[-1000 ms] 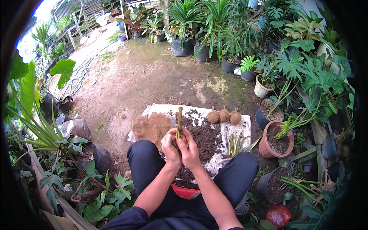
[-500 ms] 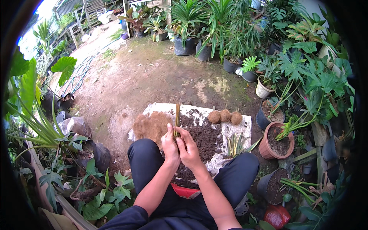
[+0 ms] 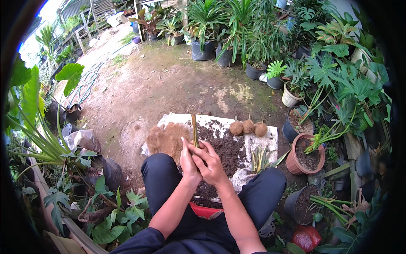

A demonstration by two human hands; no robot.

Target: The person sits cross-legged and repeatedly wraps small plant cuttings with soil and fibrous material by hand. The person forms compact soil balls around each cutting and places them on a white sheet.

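Observation:
A slim, yellow-green and brown plant cutting (image 3: 195, 129) stands nearly upright between my two hands, with thin root-like strands at its top end. My left hand (image 3: 188, 161) is pressed against its lower part from the left. My right hand (image 3: 210, 164) closes on it from the right, fingers bent across toward the left hand. The cutting's bottom end is hidden by the hands. Beneath lies dark soil (image 3: 228, 156) on a white sheet (image 3: 272, 137). A mat of brown fibre (image 3: 169, 139) lies to the left of the hands.
Three round fibre-wrapped balls (image 3: 248, 127) sit at the sheet's far right. Striped pointed leaves (image 3: 259, 158) lie near my right knee. Something red (image 3: 205, 211) shows between my legs. A terracotta pot (image 3: 292, 163) and other potted plants line the right; large leafy plants (image 3: 38, 135) crowd the left.
My right hand has turned, and its fingers now bend further across the cutting toward my left hand. The cutting's top has shifted slightly left.

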